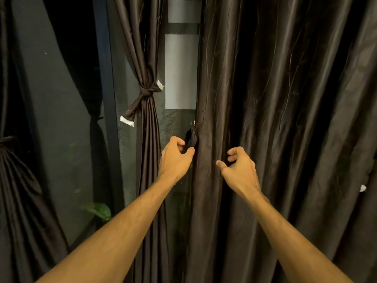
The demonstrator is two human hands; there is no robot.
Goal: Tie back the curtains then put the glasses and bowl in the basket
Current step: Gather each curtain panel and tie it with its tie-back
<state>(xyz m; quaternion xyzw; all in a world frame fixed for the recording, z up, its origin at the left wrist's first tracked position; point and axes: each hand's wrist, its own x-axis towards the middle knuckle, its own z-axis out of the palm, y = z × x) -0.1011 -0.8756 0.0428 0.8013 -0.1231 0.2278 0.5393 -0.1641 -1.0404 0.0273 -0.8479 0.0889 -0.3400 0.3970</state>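
- Forearms, both bare, reach up from 6 o'clock toward the middle of the view.
- Left hand [175, 158] sits just left of centre; its fingers [180, 142] and thumb are curled nearly closed, pinching a dark strip of fabric at the edge of the loose curtain [275, 119].
- Right hand [239, 167] is just right of centre, in front of the same curtain's folds; its fingers are half curled with a gap to the thumb, and whether they grip any cloth I cannot tell.
- Loose curtain hangs untied, filling the view from 12 through 3 to 5 o'clock; a small white tag [362, 188] shows at 3 o'clock.
- Tied curtain [146, 160] hangs at 11 o'clock, gathered by a knotted tieback [145, 93] with white frayed ends.
- Another gathered curtain [18, 180] sits at 9 o'clock.
- Window [67, 119] lies behind, dark, with a green leaf [99, 210] at 8 o'clock.
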